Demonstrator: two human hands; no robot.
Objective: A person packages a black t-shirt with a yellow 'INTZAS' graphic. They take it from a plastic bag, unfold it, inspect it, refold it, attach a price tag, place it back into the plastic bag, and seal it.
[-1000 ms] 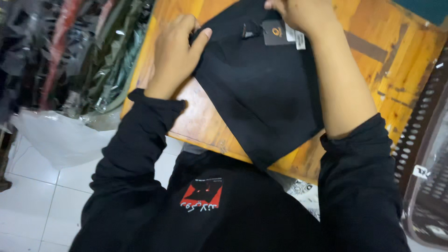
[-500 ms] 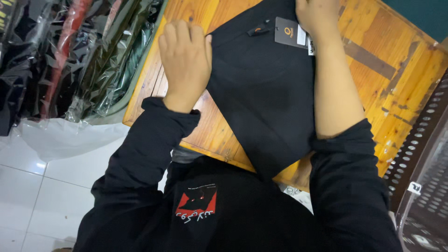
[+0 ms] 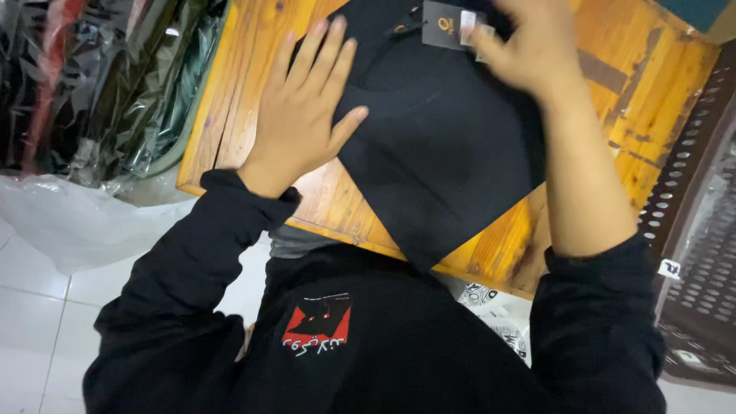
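A folded black garment [image 3: 448, 149] lies on a small orange wooden table [image 3: 667, 100], one corner hanging over the near edge. A dark tag [image 3: 445, 24] and a white label sit near its far end. My left hand [image 3: 303, 115] rests flat with fingers spread, partly on the wood and partly on the garment's left edge. My right hand [image 3: 529, 50] hovers blurred above the garment's far right part, next to the tags, fingers apart and holding nothing that I can see.
Garments wrapped in clear plastic [image 3: 100, 84] pile up at the left of the table. A white plastic bag [image 3: 77, 218] lies on the tiled floor below them. A dark perforated plastic basket [image 3: 701, 230] stands at the right.
My left hand has gone from gripping the garment's left edge to lying flat and spread. My right hand has lifted off the far end and is moving. The view has shifted closer.
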